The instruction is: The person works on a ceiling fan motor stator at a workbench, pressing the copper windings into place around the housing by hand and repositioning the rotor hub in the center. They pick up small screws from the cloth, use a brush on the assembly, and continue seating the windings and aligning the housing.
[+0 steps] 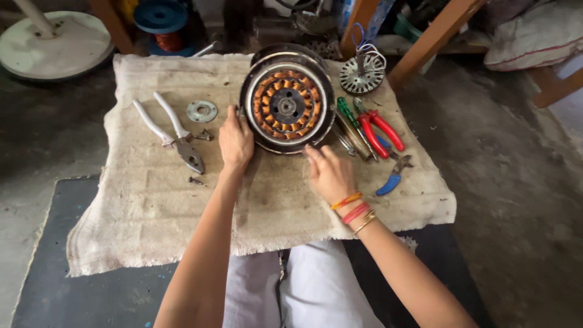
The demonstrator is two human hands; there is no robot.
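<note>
Left hand (235, 141) laid against the near-left rim of the round fan motor (286, 107), fingers curled loosely over the edge, fingertips partly hidden behind the housing; grip on it hard to confirm. Right hand (328, 173) at the near-right rim of the motor, fingers spread and blurred, open, closed on nothing, contact with the rim not clear. Motor lying flat near the far middle of a beige cloth (273, 200), copper windings facing up inside a dark ring.

Left of the motor: a flat metal washer (201, 111), white-handled pliers (173, 132), a small bolt (195, 180) nearer the body. Right of the motor: red-handled pliers (379, 130), a green-handled tool (347, 111) partly tucked under them, a blue-handled tool (392, 178), several overlapping and hard to tell apart. Behind and right of the motor: a small finned metal part (362, 74) with wires looped above. Further behind the motor: a blue spool (161, 18) of copper wire, cut off by the top edge
</note>
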